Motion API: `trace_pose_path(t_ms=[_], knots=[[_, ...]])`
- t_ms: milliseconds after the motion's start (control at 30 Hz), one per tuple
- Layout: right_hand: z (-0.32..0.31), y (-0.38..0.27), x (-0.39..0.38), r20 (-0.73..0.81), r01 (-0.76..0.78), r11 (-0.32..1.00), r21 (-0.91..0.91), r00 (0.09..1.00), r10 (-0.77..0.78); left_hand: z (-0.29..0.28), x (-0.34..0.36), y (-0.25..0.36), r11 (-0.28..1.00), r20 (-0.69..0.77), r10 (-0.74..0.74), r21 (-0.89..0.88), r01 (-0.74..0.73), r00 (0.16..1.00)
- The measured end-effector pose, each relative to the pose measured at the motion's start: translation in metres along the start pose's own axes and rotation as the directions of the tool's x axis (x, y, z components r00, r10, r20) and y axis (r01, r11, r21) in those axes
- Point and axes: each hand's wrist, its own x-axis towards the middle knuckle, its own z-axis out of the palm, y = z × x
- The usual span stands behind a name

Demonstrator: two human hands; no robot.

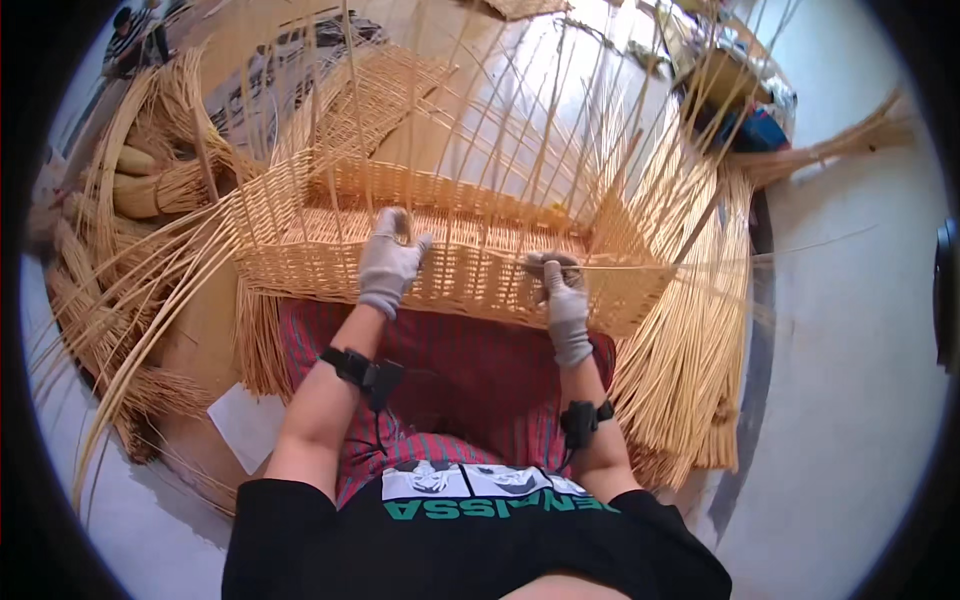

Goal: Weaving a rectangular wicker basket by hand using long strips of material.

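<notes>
A long rectangular wicker basket (450,275) lies across my lap on red plaid cloth (450,370), with many long upright stakes rising from its sides. My left hand (392,260), in a pale knit glove, grips the near rim left of centre, fingers curled over it and thumb to the right. My right hand (560,295), also gloved, is closed at the same rim farther right, its darkened fingers pinching a thin horizontal strand (630,268) that runs off to the right. The fingertips of that hand are partly blurred and hard to make out.
Bundles of loose rattan lie at left (150,250) and right (680,400). A flat woven piece (380,90) lies beyond the basket. A person in a striped top (130,40) is at the far upper left. A dark pile of items (740,110) sits upper right.
</notes>
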Motion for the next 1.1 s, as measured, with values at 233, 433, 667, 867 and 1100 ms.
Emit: trace_pose_path(t_ms=[233, 433, 667, 867, 1100], knots=[[0.057, -0.041, 0.034, -0.261, -0.019, 0.993, -0.12, 0.965, -0.013, 0.053, -0.019, 0.033, 0.966, 0.163, 0.224, 0.089, -0.241, 0.961], [0.066, -0.086, 0.042, -0.002, 0.208, 0.906, -0.368, 0.975, -0.224, 0.053, -0.026, 0.028, 0.886, -0.195, 0.462, 0.068, -0.458, 0.865], [0.085, -0.068, 0.039, 0.105, 0.33, 0.809, -0.487, 0.941, -0.321, 0.085, -0.006, 0.013, 0.998, 0.522, 0.034, 0.033, -0.06, 0.852], [0.064, -0.088, 0.111, 0.182, 0.33, 0.902, -0.278, 0.94, -0.288, 0.089, 0.005, 0.007, 0.999, 0.383, -0.019, -0.03, 0.033, 0.923], [-0.088, -0.045, 0.018, -0.027, 0.135, 0.99, -0.052, 0.99, -0.136, 0.076, -0.031, 0.056, 0.983, -0.169, 0.172, -0.032, -0.18, 0.97]])
